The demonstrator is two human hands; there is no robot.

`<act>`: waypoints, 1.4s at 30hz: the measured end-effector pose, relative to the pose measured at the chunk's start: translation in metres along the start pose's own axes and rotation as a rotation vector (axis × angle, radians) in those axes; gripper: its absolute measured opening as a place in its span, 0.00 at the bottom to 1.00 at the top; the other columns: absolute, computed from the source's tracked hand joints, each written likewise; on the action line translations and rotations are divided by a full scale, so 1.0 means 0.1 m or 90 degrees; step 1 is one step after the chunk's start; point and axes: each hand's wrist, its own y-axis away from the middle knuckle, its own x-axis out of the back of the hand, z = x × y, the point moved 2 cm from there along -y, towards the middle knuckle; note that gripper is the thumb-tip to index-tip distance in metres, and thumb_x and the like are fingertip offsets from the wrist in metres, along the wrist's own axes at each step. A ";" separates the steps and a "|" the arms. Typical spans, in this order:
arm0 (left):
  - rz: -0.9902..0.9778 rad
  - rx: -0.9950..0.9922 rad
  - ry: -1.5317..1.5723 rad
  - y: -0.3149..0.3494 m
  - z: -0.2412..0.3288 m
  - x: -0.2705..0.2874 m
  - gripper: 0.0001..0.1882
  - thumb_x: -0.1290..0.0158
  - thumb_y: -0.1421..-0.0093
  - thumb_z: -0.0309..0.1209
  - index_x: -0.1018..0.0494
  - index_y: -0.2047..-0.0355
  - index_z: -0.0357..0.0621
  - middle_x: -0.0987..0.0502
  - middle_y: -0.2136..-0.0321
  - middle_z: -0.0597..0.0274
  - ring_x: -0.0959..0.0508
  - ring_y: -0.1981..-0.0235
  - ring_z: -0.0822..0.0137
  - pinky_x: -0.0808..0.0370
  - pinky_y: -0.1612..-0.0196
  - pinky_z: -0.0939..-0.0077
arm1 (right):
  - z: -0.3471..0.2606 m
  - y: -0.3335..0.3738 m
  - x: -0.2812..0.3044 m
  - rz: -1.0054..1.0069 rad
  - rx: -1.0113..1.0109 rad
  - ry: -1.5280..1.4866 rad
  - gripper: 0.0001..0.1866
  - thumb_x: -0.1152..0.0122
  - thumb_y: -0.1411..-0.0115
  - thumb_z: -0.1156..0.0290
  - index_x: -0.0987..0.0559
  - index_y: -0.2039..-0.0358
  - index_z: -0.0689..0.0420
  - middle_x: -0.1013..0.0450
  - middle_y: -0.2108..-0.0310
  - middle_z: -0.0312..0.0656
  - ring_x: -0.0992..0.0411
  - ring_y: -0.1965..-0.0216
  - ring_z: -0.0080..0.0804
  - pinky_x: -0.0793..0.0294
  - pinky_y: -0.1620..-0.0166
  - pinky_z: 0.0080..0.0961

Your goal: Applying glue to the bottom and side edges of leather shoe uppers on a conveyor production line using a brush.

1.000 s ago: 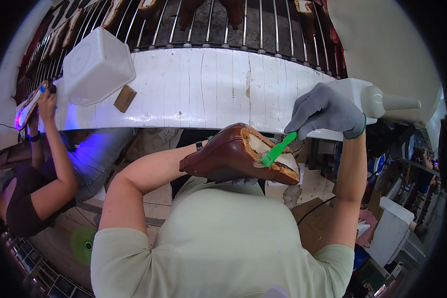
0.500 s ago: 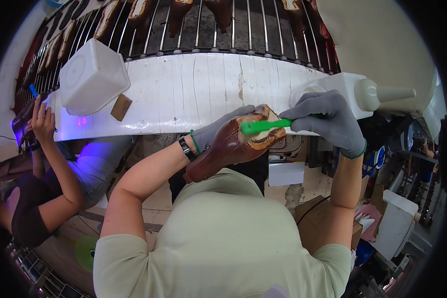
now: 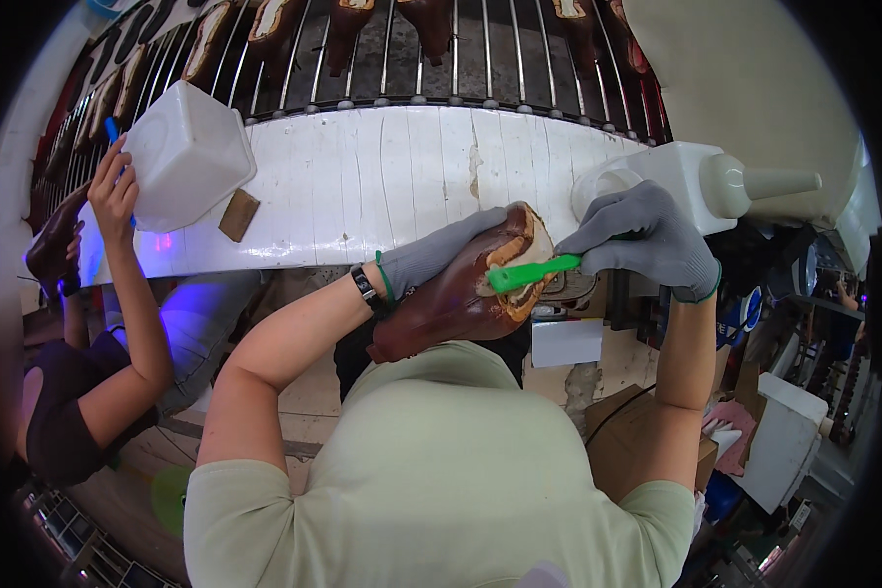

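Gloved left hand [image 3: 431,260] grasps the brown shoe [image 3: 461,299] from underneath, over the white worktop's [image 3: 363,176] near edge. Her right hand [image 3: 647,240] is clenched around a green brush [image 3: 531,273], its tip touching the shoe's opening.

Grey knit gloves, pale-green T-shirt, wristwatch

A white plank desk [image 3: 382,186] runs across the middle. At its ten o'clock end stands a white square tub [image 3: 188,152], with a small brown block [image 3: 238,215] just beside it at five o'clock. At three o'clock sits a white squeeze bottle [image 3: 715,184], nozzle pointing right. Behind, at twelve o'clock, a metal rod rack [image 3: 461,49] carries brown shoes [image 3: 347,24]. At nine o'clock a co-worker's arm [image 3: 132,294] reaches up, perhaps holding a blue tool; a cardboard box [image 3: 637,441] lies at four o'clock.
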 end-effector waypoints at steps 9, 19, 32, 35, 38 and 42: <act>-0.071 0.082 0.143 0.08 -0.16 -0.21 0.29 0.58 0.30 0.31 0.53 0.32 0.44 0.47 0.33 0.59 0.40 0.35 0.70 0.41 0.33 0.74 | 0.01 -0.07 0.06 -0.068 0.051 -0.006 0.15 0.25 0.59 0.72 0.15 0.67 0.62 0.22 0.76 0.42 0.26 0.75 0.28 0.31 0.70 0.24; 0.011 0.020 -0.091 0.45 0.54 -0.89 0.27 0.35 0.48 0.46 0.24 0.57 0.37 0.19 0.72 0.68 0.23 0.73 0.82 0.23 0.61 0.86 | -0.06 -0.22 0.15 -0.169 -0.008 -0.029 0.14 0.26 0.58 0.75 0.15 0.68 0.62 0.22 0.76 0.41 0.27 0.76 0.27 0.30 0.70 0.24; -0.102 -0.076 0.434 0.12 0.13 0.10 0.23 0.57 0.31 0.37 0.41 0.38 0.43 0.29 0.48 0.54 0.25 0.52 0.66 0.26 0.48 0.71 | 0.22 0.31 0.36 0.260 -0.120 0.058 0.11 0.37 0.52 0.80 0.17 0.65 0.66 0.25 0.72 0.39 0.30 0.70 0.22 0.33 0.66 0.19; 0.203 -0.070 0.271 0.17 0.48 -0.06 0.29 0.56 0.34 0.51 0.35 0.44 0.38 0.24 0.52 0.56 0.22 0.55 0.66 0.25 0.48 0.73 | 0.20 0.43 0.17 0.301 -0.055 -0.006 0.11 0.36 0.53 0.80 0.17 0.66 0.66 0.25 0.73 0.41 0.29 0.71 0.25 0.33 0.66 0.20; 0.294 -0.138 0.172 0.25 0.56 0.08 0.30 0.55 0.34 0.51 0.34 0.44 0.37 0.24 0.54 0.57 0.21 0.58 0.69 0.24 0.52 0.75 | 0.12 0.41 -0.03 0.225 -0.016 -0.023 0.14 0.30 0.56 0.77 0.15 0.64 0.61 0.23 0.74 0.40 0.28 0.71 0.26 0.31 0.66 0.21; 0.326 -0.151 0.118 0.30 0.68 0.06 0.30 0.54 0.34 0.51 0.34 0.45 0.36 0.24 0.55 0.57 0.22 0.58 0.70 0.23 0.53 0.76 | 0.05 0.35 -0.10 0.196 0.000 -0.006 0.15 0.29 0.55 0.74 0.15 0.64 0.59 0.23 0.74 0.41 0.27 0.73 0.26 0.31 0.69 0.21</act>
